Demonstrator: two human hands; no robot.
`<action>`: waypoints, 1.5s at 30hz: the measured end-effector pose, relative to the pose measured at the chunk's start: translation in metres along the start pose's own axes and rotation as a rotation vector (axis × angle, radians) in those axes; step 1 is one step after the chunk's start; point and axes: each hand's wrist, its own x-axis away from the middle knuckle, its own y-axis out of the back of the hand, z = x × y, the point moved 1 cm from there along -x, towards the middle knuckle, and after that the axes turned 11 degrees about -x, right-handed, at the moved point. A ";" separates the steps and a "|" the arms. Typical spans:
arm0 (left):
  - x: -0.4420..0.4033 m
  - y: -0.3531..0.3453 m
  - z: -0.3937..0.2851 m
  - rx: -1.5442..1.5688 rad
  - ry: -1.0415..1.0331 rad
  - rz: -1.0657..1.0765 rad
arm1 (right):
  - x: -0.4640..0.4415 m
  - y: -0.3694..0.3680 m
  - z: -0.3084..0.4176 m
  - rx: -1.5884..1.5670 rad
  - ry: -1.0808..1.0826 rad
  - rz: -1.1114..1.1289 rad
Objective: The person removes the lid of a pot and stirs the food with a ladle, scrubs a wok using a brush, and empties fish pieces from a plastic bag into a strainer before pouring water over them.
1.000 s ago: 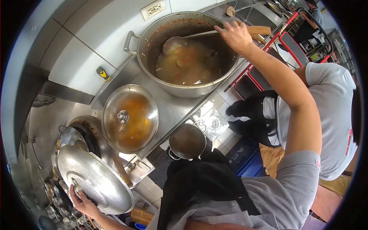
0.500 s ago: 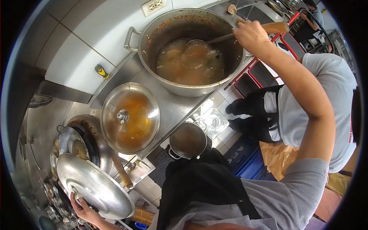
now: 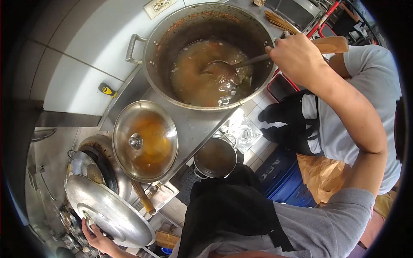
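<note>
My right hand (image 3: 300, 58) is closed round the handle of a ladle (image 3: 254, 59), whose wooden end juts out to the right. The ladle's bowl sits at the surface of a cloudy brown soup (image 3: 189, 81) with bits floating in it. That soup fills the lower part of a big metal pot (image 3: 152, 77) on the steel counter. At lower left, my left hand (image 3: 97, 237) grips the knob of a large metal lid (image 3: 116, 210), which is held tilted away from the pot.
A glass-lidded pan (image 3: 150, 142) with orange liquid stands on the counter (image 3: 193, 124). Below it is a smaller pot (image 3: 215, 158). A wok (image 3: 99, 148) and a wooden handle (image 3: 144, 198) lie left. Another person (image 3: 365, 99) in grey works close on the right.
My right hand has shifted right and slightly down with the ladle, and the soup is stirred up round its bowl. The left hand still holds the lid.
</note>
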 end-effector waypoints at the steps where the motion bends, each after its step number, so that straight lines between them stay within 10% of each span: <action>1: -0.001 -0.002 -0.003 -0.005 -0.006 0.000 | 0.002 0.001 0.002 -0.010 0.015 0.006; 28: -0.003 -0.020 -0.029 0.225 0.044 0.105 | -0.035 -0.025 -0.033 -0.464 0.136 0.307; 45: 0.003 -0.032 -0.030 0.286 -0.002 0.113 | -0.045 -0.042 -0.022 0.001 -0.004 -0.390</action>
